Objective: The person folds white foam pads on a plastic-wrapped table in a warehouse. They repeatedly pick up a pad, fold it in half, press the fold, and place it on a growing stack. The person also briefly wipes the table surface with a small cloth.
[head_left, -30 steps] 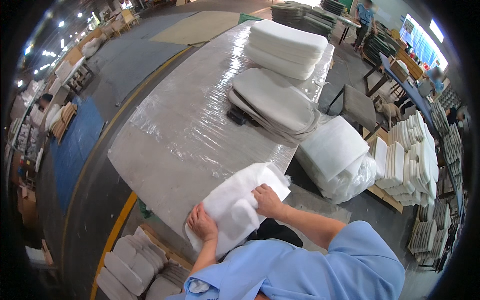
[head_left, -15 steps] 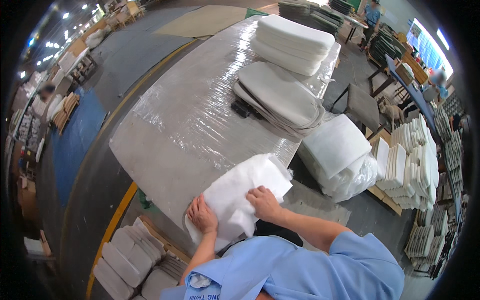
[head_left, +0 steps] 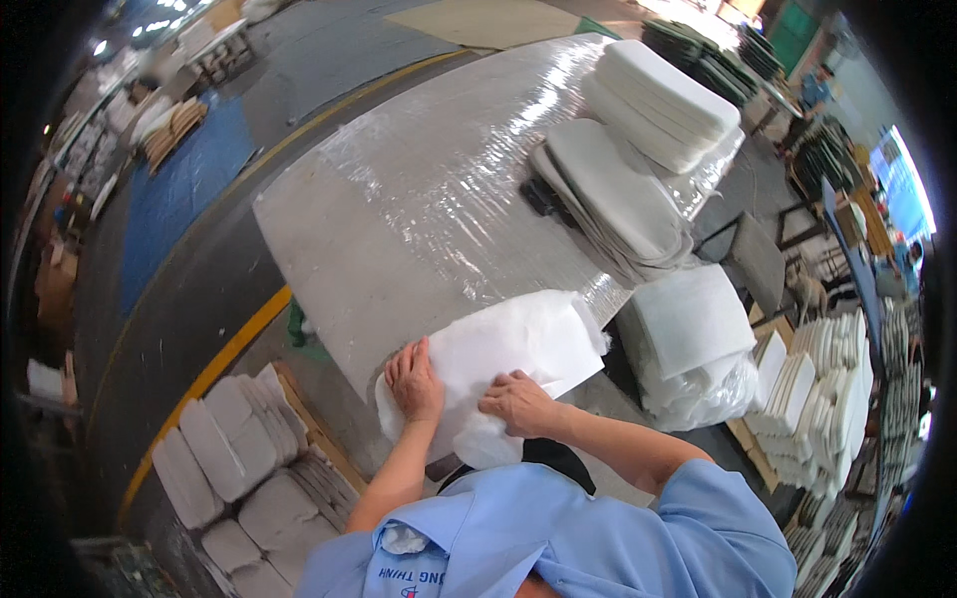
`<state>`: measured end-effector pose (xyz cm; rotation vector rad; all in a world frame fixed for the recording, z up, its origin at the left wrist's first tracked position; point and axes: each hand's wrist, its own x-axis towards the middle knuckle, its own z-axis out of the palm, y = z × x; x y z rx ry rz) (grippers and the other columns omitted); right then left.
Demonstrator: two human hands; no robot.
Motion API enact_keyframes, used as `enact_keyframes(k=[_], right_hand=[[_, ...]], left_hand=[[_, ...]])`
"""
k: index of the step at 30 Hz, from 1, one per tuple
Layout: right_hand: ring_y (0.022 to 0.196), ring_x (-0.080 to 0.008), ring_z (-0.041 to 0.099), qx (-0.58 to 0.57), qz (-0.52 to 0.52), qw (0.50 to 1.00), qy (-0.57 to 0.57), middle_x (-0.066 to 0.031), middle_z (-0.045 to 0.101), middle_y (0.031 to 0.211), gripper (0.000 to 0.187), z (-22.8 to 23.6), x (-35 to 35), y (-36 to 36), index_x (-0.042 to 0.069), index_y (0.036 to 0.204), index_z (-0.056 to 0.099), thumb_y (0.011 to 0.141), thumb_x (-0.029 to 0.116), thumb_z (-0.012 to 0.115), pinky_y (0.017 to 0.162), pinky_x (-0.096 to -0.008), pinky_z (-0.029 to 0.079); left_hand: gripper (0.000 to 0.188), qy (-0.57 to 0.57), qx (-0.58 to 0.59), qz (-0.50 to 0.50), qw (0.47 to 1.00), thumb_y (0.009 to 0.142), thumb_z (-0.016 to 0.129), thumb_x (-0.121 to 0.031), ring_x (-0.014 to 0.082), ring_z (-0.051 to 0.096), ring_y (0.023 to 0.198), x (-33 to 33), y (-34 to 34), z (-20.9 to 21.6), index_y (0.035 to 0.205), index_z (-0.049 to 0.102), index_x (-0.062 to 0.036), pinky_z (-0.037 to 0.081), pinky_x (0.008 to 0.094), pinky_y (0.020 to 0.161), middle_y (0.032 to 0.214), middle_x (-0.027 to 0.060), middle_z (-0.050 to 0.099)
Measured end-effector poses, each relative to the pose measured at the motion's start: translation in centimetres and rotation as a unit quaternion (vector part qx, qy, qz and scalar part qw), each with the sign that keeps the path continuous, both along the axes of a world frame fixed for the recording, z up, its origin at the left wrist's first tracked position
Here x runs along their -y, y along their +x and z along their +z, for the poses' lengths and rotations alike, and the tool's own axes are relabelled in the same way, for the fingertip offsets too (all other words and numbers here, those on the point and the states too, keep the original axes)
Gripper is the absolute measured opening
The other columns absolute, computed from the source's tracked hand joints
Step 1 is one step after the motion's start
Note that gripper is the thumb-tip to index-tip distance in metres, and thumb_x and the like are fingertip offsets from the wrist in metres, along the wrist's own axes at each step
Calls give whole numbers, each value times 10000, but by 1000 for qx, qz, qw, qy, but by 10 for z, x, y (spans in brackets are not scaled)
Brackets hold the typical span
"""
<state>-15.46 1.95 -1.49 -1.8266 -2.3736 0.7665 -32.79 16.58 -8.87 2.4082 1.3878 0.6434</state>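
A white sheet of fluffy wadding (head_left: 513, 339) lies over a cushion-shaped pad at the table's near edge, with a loose fold hanging down toward me. My left hand (head_left: 414, 384) rests flat on its left end, fingers stretched out and close together. On the near side, the bent fingers of my right hand (head_left: 518, 403) are closed on the wadding and press it against the pad. Most of the pad is hidden beneath the sheet; a greyish rim shows beyond my left hand. The table (head_left: 339, 249) is partly covered with shiny clear film.
Toward the table's far right are a stack of thick white pads (head_left: 663, 105) and grey-backed pads (head_left: 608, 189) beside a small black object (head_left: 543, 197). White sheets in a plastic bag (head_left: 693, 324) stand to the right. Grey pads (head_left: 234, 429) fill a carton at lower left.
My right hand has moved slightly left and down along the wadding, which now looks smoother on top. My left hand stays on the left end. The view has shifted.
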Motion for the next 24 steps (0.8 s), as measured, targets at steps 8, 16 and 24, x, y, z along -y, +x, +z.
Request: enact_keyframes(k=[8, 16, 24], right_hand=[[1145, -305, 652, 29, -28, 999, 32, -49, 715, 1140, 532, 32, -51, 2, 153, 1288, 678, 768, 177, 788, 929, -447, 517], [1181, -263, 589, 47, 138, 988, 56, 33, 687, 1153, 359, -3, -55, -22, 172, 1115, 737, 758, 171, 774, 942, -454, 472], [1046, -293, 641, 88, 226, 970, 23, -30, 690, 951, 248, 35, -83, -29, 145, 973, 727, 727, 114, 721, 920, -455, 462]], left_hand=[[661, -77, 108, -30, 991, 931, 548, 39, 385, 398, 1538, 9, -33, -1, 1577, 486, -90, 220, 535, 1305, 1576, 139, 541], [798, -175, 292, -34, 939, 896, 419, 161, 314, 457, 1521, 27, -59, 19, 1655, 353, -77, 314, 443, 1271, 1590, 184, 529], [640, -232, 405, 196, 863, 1015, 514, -42, 315, 526, 1450, 39, -153, 18, 1635, 356, -25, 437, 407, 1184, 1566, 224, 534]])
